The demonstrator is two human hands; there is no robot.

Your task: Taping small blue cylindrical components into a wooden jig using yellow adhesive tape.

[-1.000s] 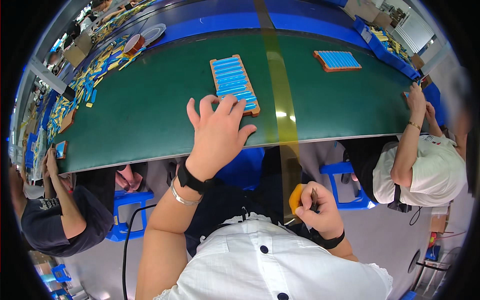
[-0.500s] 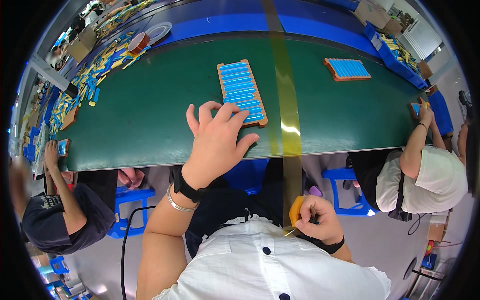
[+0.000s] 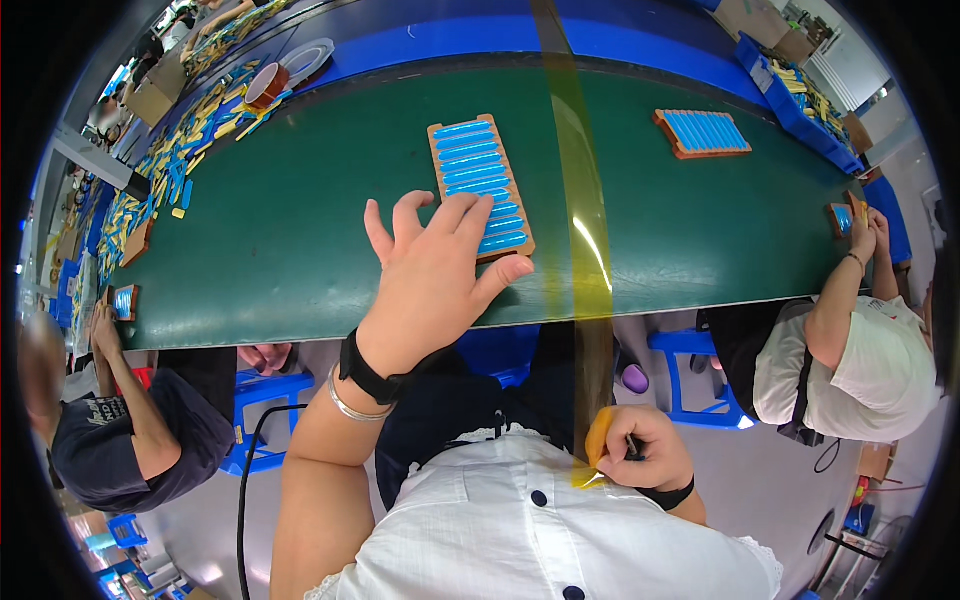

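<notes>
My left hand (image 3: 430,272) lies spread over the near half of a brown slotted tray (image 3: 529,246), its fingertips at the blue strips (image 3: 472,162) set in rows there. A long, clear yellow tape (image 3: 582,170) runs from the far side of the table, right of the tray, down over the front edge toward me. In front of my shirt, my right hand (image 3: 655,450) is closed on the tape's near end, which bunches by the fingers. A small dark tool (image 3: 634,447) is also in that hand, with a thin shiny tip below; its kind is unclear.
A second filled tray (image 3: 703,132) sits at the right of the green table (image 3: 330,200). Loose blue and yellow pieces (image 3: 160,190) pile up at the left, near a tape roll (image 3: 267,86). A blue bin (image 3: 800,115) stands far right. Co-workers sit on both sides.
My left hand has slid slightly up along the tray, its thumb now by the near corner. The right hand has dropped a little, the tape's near end with it.
</notes>
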